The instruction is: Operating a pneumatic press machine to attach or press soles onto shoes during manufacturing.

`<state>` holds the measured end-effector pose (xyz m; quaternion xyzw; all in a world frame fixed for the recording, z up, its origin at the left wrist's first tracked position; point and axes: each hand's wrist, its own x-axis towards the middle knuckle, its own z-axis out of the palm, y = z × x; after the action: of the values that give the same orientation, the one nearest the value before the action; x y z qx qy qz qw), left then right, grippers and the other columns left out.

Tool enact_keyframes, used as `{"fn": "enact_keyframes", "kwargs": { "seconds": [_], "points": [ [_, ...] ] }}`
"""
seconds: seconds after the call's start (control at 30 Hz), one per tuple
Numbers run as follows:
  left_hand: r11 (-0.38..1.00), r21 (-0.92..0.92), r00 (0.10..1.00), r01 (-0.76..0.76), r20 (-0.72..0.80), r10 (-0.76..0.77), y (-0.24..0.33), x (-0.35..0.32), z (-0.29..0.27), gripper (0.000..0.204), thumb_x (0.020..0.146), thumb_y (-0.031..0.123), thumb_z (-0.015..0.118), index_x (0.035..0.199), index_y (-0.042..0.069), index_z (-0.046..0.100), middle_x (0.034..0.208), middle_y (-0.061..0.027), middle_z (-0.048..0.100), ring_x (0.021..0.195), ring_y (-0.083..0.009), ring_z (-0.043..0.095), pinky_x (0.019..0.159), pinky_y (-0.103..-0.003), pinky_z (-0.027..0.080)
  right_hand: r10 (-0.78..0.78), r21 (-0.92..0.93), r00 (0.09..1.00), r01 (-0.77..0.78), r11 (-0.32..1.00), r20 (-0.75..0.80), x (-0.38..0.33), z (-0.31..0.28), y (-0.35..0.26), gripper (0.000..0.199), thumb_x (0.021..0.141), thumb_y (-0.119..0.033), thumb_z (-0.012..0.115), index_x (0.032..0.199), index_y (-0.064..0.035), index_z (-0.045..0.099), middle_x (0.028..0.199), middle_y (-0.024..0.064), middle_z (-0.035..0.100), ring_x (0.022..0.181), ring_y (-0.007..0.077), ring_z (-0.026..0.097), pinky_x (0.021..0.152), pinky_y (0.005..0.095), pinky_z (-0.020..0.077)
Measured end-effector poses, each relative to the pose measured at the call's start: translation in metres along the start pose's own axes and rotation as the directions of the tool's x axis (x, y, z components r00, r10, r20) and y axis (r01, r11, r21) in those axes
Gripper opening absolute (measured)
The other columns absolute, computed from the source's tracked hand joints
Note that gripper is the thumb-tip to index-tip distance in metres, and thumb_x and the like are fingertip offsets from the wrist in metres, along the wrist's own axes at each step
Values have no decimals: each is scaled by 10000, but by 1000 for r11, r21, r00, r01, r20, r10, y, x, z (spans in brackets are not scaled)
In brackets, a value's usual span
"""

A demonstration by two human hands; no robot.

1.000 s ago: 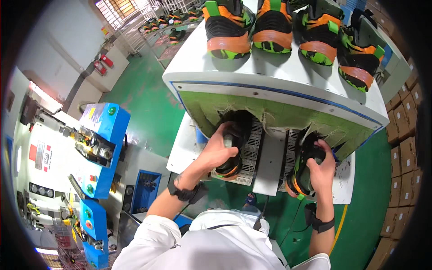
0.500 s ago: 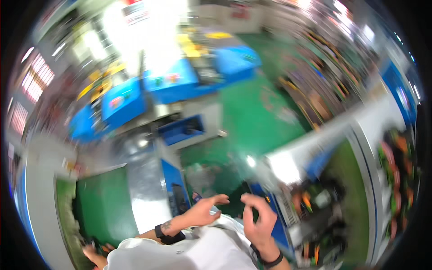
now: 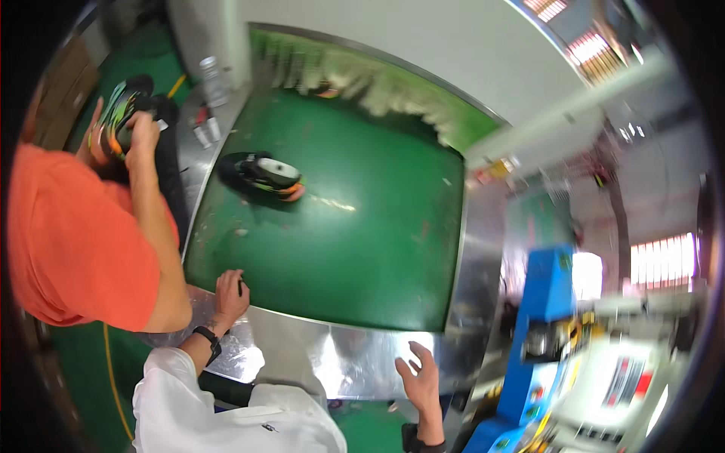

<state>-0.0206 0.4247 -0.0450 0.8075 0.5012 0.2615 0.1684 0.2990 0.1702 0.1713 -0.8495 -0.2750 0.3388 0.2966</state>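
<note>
My left hand (image 3: 230,297) rests at the near left corner of a green conveyor belt (image 3: 362,249), by its metal edge. Its fingers are curled, and a small dark thing shows at them, too small to name. Above the metal ledge (image 3: 291,347) in front of me, to the right, hovers my right hand (image 3: 420,381), fingers apart and bent, holding nothing. A black shoe (image 3: 260,177) with green and orange parts and a pale patch on top lies on the belt, beyond my left hand and apart from it.
At the left a co-worker in an orange shirt (image 3: 87,241) holds another black, green and orange shoe (image 3: 117,124). A clear bottle (image 3: 214,81) stands near the belt's far left corner. A fringed opening (image 3: 362,83) spans the far end. Blue machinery (image 3: 547,287) stands right.
The view has swung from the row of blue machines to the belt. My hands, close together before, are now apart, the left one down at the belt's edge.
</note>
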Motion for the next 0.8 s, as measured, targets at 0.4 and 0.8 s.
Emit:
{"fn": "enact_keyframes", "kwargs": {
  "seconds": [0.4,0.8],
  "points": [
    [957,-94,958,275,117,-263,15,-41,25,219,699,6,604,916,28,611,836,-145,594,784,-349,588,721,-444,483,-481,-371,650,745,554,588,332,251,-228,551,711,-297,797,1081,17,537,996,240,645,949,397,633,820,447,523],
    [858,-343,918,383,239,-315,32,-13,17,386,748,112,694,1105,45,561,967,-119,614,886,-280,613,791,-381,488,140,731,926,-364,577,351,44,-3,53,543,803,-153,743,1268,19,522,1156,96,616,1056,197,592,923,340,488]
  ]
}}
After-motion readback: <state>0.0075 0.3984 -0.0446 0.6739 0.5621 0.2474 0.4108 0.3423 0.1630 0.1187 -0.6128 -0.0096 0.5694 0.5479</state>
